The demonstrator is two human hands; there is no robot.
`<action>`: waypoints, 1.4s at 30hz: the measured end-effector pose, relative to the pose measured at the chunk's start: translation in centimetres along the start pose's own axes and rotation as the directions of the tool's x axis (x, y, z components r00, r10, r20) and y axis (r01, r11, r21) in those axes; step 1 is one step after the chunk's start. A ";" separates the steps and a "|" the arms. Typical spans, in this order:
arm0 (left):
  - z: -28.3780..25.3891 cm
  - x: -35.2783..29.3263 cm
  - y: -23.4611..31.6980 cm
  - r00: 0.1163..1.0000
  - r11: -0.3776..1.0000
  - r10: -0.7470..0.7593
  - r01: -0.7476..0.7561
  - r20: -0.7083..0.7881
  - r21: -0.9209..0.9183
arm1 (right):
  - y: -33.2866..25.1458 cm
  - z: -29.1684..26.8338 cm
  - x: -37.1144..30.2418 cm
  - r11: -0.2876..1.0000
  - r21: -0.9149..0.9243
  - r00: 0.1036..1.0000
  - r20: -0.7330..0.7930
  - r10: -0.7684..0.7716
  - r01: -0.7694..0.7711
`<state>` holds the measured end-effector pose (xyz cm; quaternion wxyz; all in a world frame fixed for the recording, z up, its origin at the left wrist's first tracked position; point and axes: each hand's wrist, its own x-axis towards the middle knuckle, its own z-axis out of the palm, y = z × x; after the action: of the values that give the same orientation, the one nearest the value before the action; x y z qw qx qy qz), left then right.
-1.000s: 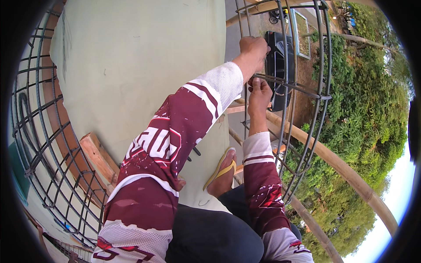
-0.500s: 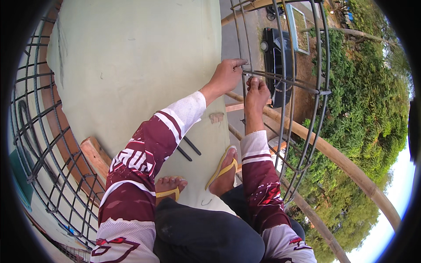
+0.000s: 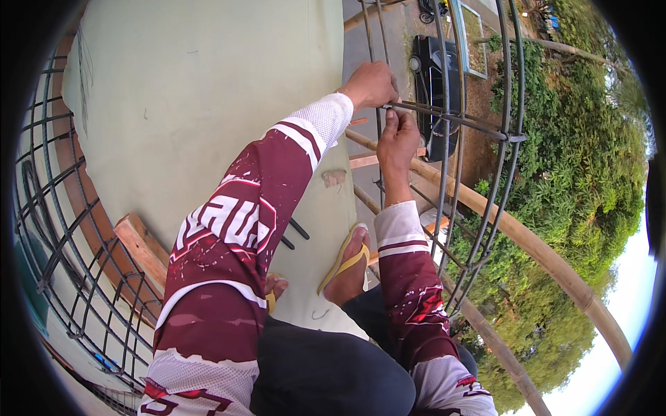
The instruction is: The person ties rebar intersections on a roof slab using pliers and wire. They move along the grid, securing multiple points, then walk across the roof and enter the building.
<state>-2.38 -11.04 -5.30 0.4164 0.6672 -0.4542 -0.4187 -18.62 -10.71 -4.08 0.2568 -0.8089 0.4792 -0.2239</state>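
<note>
Left hand (image 3: 372,83) shifted outward, past board (image 3: 208,139) edge; gapped bars (image 3: 445,116)

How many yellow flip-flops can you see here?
2: the right flip-flop, between the forearms, and the left flip-flop, mostly hidden beside the left sleeve. Any others could be out of sight.

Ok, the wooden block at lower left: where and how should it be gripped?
Wooden block: probably across its long sides near the upper end, coming from the right, over the pale sheet. It is long and straight-edged, the left sleeve overlaps its lower end, and rebar mesh crowds its left side.
</note>
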 end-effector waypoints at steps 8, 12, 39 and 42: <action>-0.3 2.2 0.7 0.968 0.977 -0.041 -0.013 0.246 0.214 | -1.0 -0.5 0.3 0.834 -0.456 0.927 -0.047 -0.372 0.311; -0.2 0.8 0.8 0.977 0.993 -0.027 0.002 0.211 0.116 | -1.7 -0.8 0.7 0.748 -0.616 0.954 0.013 -0.301 0.245; 3.0 -4.3 -3.2 0.989 0.986 0.140 -0.135 -0.048 0.093 | -3.7 -2.6 -0.7 0.833 -0.553 0.964 0.212 0.159 -0.016; 3.0 -4.1 -3.0 0.983 0.975 0.180 -0.174 -0.030 0.139 | -1.4 -2.0 -0.9 0.728 -0.675 0.986 0.166 -0.007 0.119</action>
<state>-5.37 -6.93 -8.32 0.4152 0.6596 -0.5302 -0.3337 -19.33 -9.72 -1.75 -0.0302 -0.8771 0.4789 0.0215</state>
